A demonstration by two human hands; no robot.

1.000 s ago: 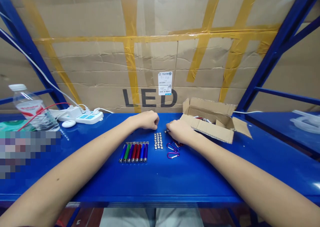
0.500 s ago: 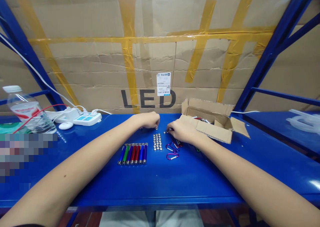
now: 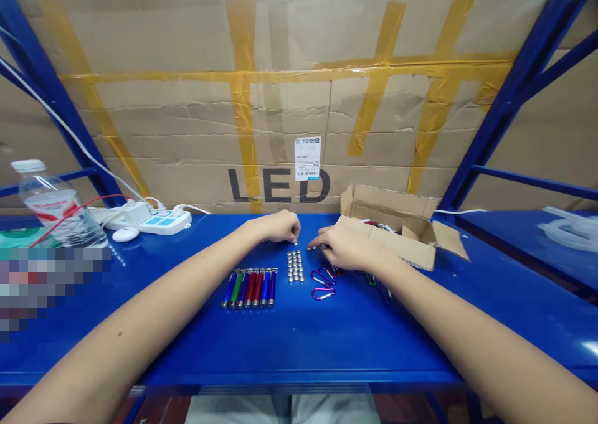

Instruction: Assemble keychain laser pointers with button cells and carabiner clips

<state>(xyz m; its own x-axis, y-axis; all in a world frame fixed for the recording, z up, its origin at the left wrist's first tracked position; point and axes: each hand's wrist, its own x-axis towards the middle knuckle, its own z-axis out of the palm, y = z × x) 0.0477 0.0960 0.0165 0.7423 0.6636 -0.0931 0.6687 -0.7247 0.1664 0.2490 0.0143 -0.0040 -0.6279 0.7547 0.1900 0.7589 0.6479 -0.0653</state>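
My left hand [image 3: 284, 226] is closed at the back of the blue tabletop, its fingertips pinched down on a small silver button cell [image 3: 295, 243]. To its right, my right hand [image 3: 343, 244] stretches its index finger to another small silver piece on the table. The other fingers stay curled, and a silver glint like a button cell shows between them and the thumb. Just in front of both hands stand button cells [image 3: 295, 267] in neat rows. Left of these lies a row of blue, green, red and purple pen-like metal tubes [image 3: 250, 288]. Purple carabiners [image 3: 324, 294] lie below my right hand.
An open cardboard box [image 3: 392, 240] with small items inside stands behind my right forearm. At the left are a power strip [image 3: 166, 222], cables and a water bottle [image 3: 60, 206]. A large taped carton [image 3: 187, 131] walls off the back, between blue posts [image 3: 504, 100].
The right index finger has straightened out from a pinch toward the small silver piece on the table. My left hand keeps nearly the same place. The camera view has shifted slightly.
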